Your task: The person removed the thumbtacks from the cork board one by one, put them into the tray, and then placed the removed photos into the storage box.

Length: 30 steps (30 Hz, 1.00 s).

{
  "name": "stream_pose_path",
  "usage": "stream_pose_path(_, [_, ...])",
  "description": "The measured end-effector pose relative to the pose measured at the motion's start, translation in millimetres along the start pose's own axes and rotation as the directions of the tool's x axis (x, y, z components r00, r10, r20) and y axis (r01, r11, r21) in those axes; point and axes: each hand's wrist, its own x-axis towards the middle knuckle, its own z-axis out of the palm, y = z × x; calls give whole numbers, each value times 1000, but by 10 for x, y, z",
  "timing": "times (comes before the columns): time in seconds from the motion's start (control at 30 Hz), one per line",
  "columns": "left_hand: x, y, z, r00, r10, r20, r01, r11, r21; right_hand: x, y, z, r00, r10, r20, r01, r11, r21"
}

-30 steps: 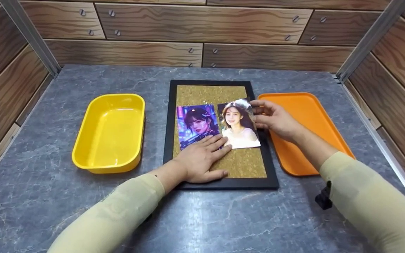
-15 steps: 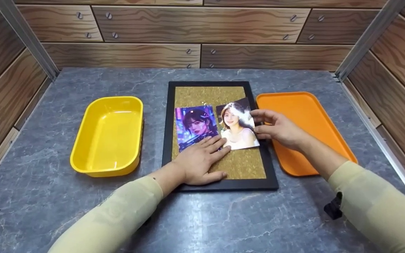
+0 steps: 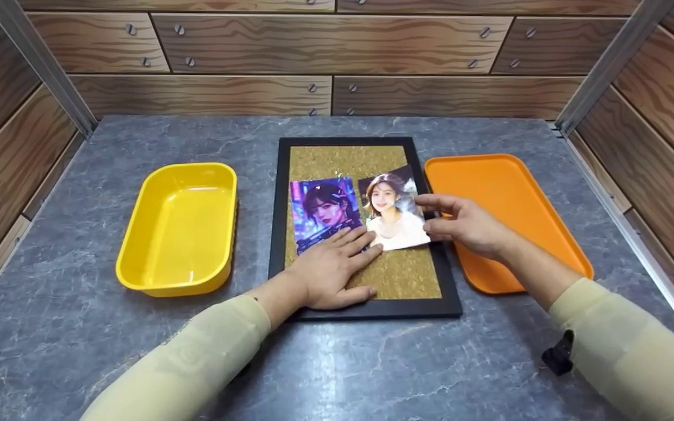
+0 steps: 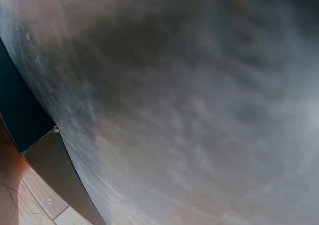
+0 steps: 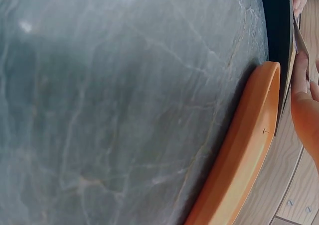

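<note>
A black-framed cork board (image 3: pixel 407 280) lies at the middle of the table in the head view. On its left half rests a purple neon picture card (image 3: pixel 325 204). My left hand (image 3: pixel 331 266) lies flat over that card's lower part, fingertips at the lower left corner of the portrait photo (image 3: pixel 394 222). My right hand (image 3: pixel 471 225) holds the portrait photo's right edge with thumb and fingers. In the right wrist view, the photo (image 5: pixel 301 38) stands tilted up from the board at the fingers. The left wrist view is mostly blurred table, with little of the hand.
To the left of the board stands a yellow plastic tub (image 3: pixel 182 234). An orange tray (image 3: pixel 506 193) lies close by the board's right side, partly under my right forearm. Wood-patterned walls (image 3: pixel 337 44) enclose the grey marbled table (image 3: pixel 337 362) at the back and sides.
My right hand has slid slightly down along the portrait photo's right edge, and glare on the photo has shifted. My left hand stays in place. The head view has tipped a little.
</note>
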Motion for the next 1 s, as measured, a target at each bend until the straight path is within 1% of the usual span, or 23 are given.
stream_pose_path(0.23, [21,22,-3,1000,-6,3,6,999,50,-47,-7,1,1000,-19,2,19,1000,-2])
stream_pose_path(0.47, [20,17,0,1000,6,-19,-5,997,72,-78,25,11,1000,-6,9,6,999,32])
stream_pose_path(0.57, [11,16,1,1000,1,-14,1,996,87,-95,46,27,1000,10,14,-10,999,37])
stream_pose_path(0.73, [2,18,-5,1000,2,-13,0,992,123,-123,70,46,999,33,2,-33,999,27])
stream_pose_path(0.87, [2,18,-13,1000,2,-17,1,987,160,-128,79,56,999,35,-11,-35,999,19])
stream_pose_path(1.0, [3,31,-22,1000,8,-23,-4,984,176,-141,92,64,999,32,-19,-32,999,19])
